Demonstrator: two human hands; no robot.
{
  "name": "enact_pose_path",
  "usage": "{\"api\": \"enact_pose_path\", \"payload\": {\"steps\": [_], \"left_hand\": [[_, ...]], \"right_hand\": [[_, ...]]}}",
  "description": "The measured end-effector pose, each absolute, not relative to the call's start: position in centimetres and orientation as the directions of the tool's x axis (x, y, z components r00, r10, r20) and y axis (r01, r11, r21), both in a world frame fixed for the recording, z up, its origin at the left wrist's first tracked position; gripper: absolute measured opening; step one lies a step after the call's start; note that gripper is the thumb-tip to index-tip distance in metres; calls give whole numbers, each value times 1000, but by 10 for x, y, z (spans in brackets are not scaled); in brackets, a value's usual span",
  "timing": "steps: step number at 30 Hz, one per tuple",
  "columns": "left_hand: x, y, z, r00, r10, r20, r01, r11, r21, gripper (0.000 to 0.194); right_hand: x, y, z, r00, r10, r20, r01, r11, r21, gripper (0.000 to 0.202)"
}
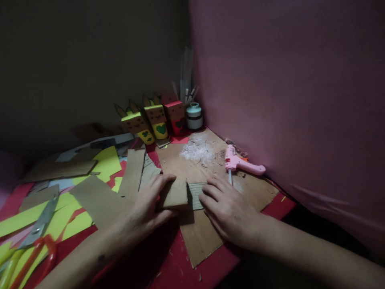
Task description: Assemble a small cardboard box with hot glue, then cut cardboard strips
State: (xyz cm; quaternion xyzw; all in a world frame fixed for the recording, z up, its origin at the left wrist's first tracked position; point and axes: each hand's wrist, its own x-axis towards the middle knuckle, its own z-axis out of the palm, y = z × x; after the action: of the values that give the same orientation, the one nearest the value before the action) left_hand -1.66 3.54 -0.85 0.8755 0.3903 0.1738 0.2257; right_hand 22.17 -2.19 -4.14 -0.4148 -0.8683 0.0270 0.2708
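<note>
My left hand (153, 198) is closed around a small brown cardboard box (175, 192), thumb on the near side and fingers on the far side. Just right of the box, a greyish lined strip (195, 196) lies on the table. My right hand (224, 206) rests palm down at the strip's right end, its fingers lying over the edge and slightly bent. Beneath it a brown cardboard sheet (198, 241) reaches toward the table's front edge. Whether the box touches the strip is hard to tell in the dim light.
A pink glue gun (242, 162) lies beyond my right hand. Scissors (37, 233) and paper scraps (106, 162) cover the left. Yellow box-headed figures (156, 116), a red one (175, 112) and a pale jar (194, 116) stand at the back, near the pink wall (285, 92).
</note>
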Motion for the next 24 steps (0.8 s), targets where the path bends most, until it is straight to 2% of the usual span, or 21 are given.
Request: {"api": "enact_pose_path", "payload": {"steps": [10, 17, 20, 24], "left_hand": [[-17, 36, -14, 619, 766, 173, 624, -614, 484, 47], [-13, 33, -6, 603, 790, 109, 658, -570, 491, 48], [-14, 33, -8, 617, 776, 129, 651, -596, 470, 49], [-16, 34, -14, 616, 772, 156, 643, -607, 467, 49]], "right_hand": [[229, -22, -34, -548, 690, 473, 698, 689, -196, 27], [224, -18, -42, -648, 668, 364, 685, 721, -103, 41], [223, -19, -40, -669, 672, 318, 678, 727, -109, 48], [225, -19, -34, -659, 692, 294, 674, 717, -177, 46]]}}
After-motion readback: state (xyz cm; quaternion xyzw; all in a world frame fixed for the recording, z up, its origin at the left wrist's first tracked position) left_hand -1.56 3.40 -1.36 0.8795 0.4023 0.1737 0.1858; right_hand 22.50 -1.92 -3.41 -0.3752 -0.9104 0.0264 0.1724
